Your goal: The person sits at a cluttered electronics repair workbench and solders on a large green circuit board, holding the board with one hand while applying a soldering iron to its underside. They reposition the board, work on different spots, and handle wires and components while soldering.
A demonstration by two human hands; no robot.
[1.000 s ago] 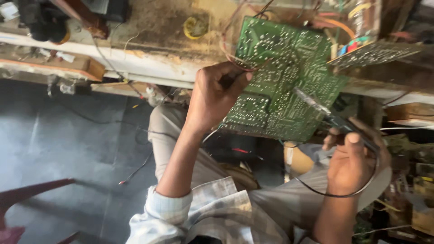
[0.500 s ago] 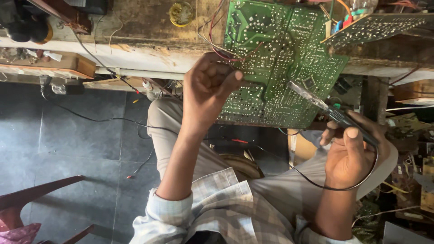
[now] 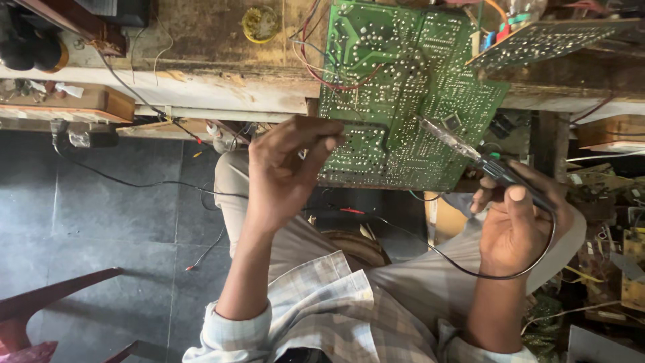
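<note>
Your left hand (image 3: pixel 285 171) pinches the left edge of the green circuit board (image 3: pixel 403 101), which leans off the worn wooden bench (image 3: pixel 201 60). The board looks light, stiff and fragile; edges seem the safest hold, clear of the solder joints. Your right hand (image 3: pixel 517 225) grips the soldering iron (image 3: pixel 470 151), tip touching the board. A small yellow tin (image 3: pixel 260 21) sits on the bench; its contents cannot be made out.
</note>
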